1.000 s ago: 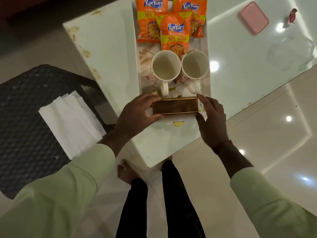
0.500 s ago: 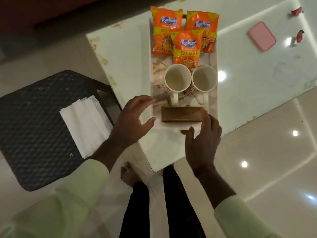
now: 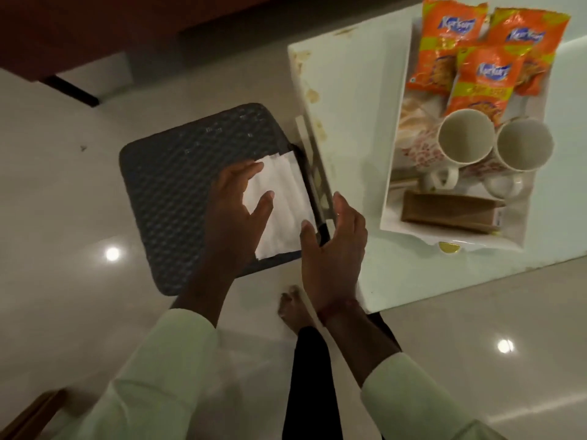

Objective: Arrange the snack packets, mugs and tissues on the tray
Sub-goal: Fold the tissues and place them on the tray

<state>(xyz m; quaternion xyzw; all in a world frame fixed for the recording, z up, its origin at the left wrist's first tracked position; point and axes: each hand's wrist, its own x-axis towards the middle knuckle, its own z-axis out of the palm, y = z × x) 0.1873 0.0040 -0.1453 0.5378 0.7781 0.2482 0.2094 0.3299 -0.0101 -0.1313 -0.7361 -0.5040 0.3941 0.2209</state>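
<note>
Here, a stack of white tissues [image 3: 281, 201] lies on a dark woven seat [image 3: 178, 173] just beside the table, the one item of the set not yet on the tray. The person's left hand [image 3: 235, 211] rests flat on the left part of the stack, fingers spread and thumb laid on the paper, apparently steadying the loose sheets. The right hand [image 3: 333, 236] comes in at the stack's right edge with its fingers straight and relaxed, holding nothing; whether its thumb touches the paper cannot be told. The two hands bracket the stack, which suggests it will be gathered from both sides so that it lifts as one. On the white tray [image 3: 394, 154], well apart to the right, three orange snack packets [image 3: 486, 81] overlap at the far end, two empty mugs [image 3: 465, 141] stand upright and touching in the middle with their handles toward the person, and a brown oblong box [image 3: 444, 214] lies across the near end, probably the tissues' holder. The tray sits on a glossy white table [image 3: 349, 106] with brown stains along its edge. Below, pale polished floor tiles [image 3: 79, 201] mirror the ceiling lights, and a bare foot [image 3: 292, 306] shows by the table.
</note>
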